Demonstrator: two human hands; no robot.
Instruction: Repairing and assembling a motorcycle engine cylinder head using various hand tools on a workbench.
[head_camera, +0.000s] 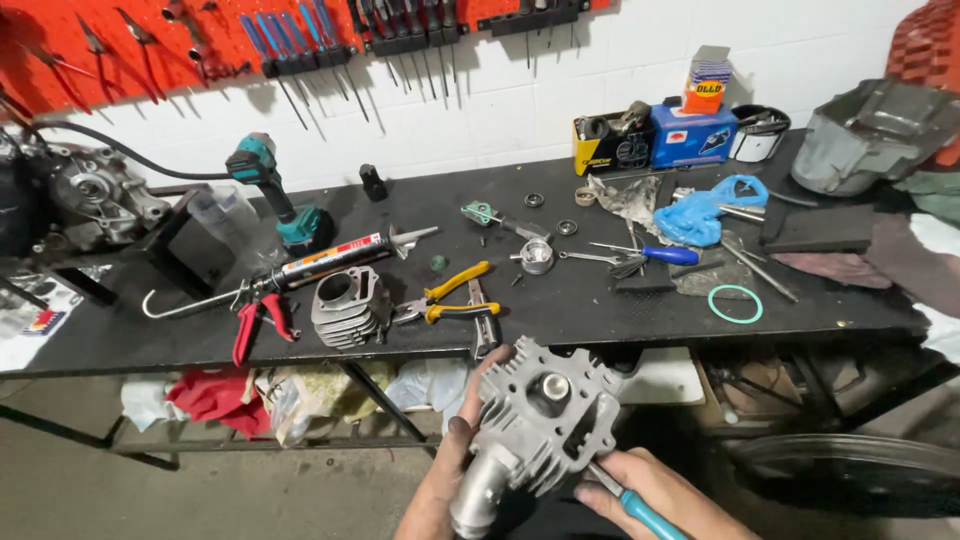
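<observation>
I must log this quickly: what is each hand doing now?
Left hand: closed on the grey engine part.
Right hand: closed on a blue-handled tool, its tip at the part.

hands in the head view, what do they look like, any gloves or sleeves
Both hands are bare: no gloves, rings or watch show. The left hand has dark greasy smudges on the fingers and thumb. The right hand looks grimy too. No sleeves show; the forearms are bare as far as the bottom edge of the picture.

Bright overhead light, tool shadows falling down the white wall (560, 110); wide-angle bending at edges, slight softness overall.
</observation>
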